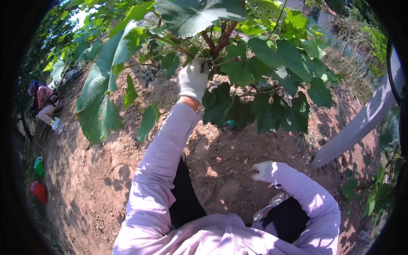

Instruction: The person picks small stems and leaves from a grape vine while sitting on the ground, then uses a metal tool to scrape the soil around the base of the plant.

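Note:
My left hand (193, 76), in a whitish work glove, reaches up to the woody stem of a grapevine (220, 41) at the top centre. Its fingers are curled at the base of the branches; what lies inside them is hidden. Broad green vine leaves (244, 65) hang to the right of the hand, and a large leaf (98, 86) droops to its left. Lower right, my right hand (263, 171), also gloved, hangs over the bare soil (223, 172) with its fingers apart and nothing visible in it.
A pale concrete post (353, 127) leans at the right. Another person (46, 100) crouches at the far left near clear plastic bottles (57, 125). Green (39, 166) and red (39, 192) objects lie on the ground below them. More vine leaves (371, 191) stand at the right edge.

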Motion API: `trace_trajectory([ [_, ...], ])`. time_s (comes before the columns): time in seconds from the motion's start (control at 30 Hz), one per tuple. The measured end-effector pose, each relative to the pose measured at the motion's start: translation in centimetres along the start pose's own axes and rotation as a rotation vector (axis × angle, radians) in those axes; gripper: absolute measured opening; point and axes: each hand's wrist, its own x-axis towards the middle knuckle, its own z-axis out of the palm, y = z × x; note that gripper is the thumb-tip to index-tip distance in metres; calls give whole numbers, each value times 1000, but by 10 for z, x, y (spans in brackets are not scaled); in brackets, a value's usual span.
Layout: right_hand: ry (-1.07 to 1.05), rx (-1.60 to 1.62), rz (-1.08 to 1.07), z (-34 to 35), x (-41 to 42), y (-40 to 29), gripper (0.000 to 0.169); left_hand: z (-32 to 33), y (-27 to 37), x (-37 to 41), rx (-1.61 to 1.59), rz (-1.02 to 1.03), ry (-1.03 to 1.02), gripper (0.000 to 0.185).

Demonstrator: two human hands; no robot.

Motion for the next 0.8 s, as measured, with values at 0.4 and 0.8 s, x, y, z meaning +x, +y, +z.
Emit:
trace_trajectory([
  [0.4, -30, -6, 10, 4, 2, 9, 51, 2, -11, -12, -955, -844, -367, 21],
  [0.8, -21, 4, 33, 3, -4, 9, 49, -30, -14, -17, -130, -306, -1141, 54],
])
